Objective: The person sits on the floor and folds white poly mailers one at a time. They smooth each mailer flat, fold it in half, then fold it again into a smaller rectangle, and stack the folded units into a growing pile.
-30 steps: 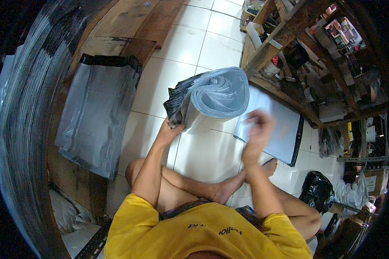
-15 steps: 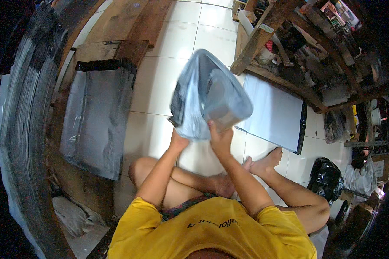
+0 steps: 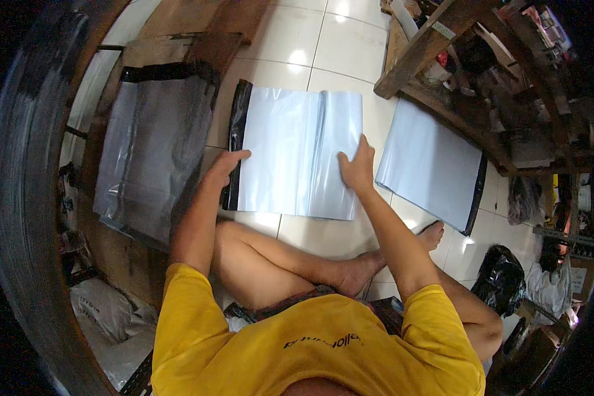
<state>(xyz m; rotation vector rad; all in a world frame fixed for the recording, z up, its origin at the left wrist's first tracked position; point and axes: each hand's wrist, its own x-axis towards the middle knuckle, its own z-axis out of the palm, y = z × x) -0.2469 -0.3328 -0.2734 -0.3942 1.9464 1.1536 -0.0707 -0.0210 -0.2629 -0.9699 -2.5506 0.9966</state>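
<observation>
A white plastic mailer bag point(image 3: 297, 155) is spread flat on the white tiled floor point(image 3: 323, 53), directly ahead of the crossed bare legs point(image 3: 277, 261) of the person in the yellow shirt point(image 3: 310, 343). Its black flap edge point(image 3: 236, 142) lies along the left side, and a lengthwise fold is seen right of its middle. The left hand point(image 3: 226, 167) is laid on the bag's left edge, over the black strip, with the fingers stretched forward and nothing gripped. The right hand point(image 3: 358, 168) is pressed palm-down on the bag's right part, fingers spread open, and nothing is held in it either. A second white mailer bag point(image 3: 432, 165) with a black edge is seen to the right, just apart from the first and partly under a wooden shelf frame point(image 3: 442, 72). To the left, a grey translucent bag point(image 3: 148, 152) with a black top band is laid over wooden boards point(image 3: 198, 26). A black plastic bag point(image 3: 501, 280) is seen beside the right knee. What appears to be a stack of similar bags point(image 3: 26, 165) is curved along the left rim, though the distortion there is too strong for that to be told with certainty.
</observation>
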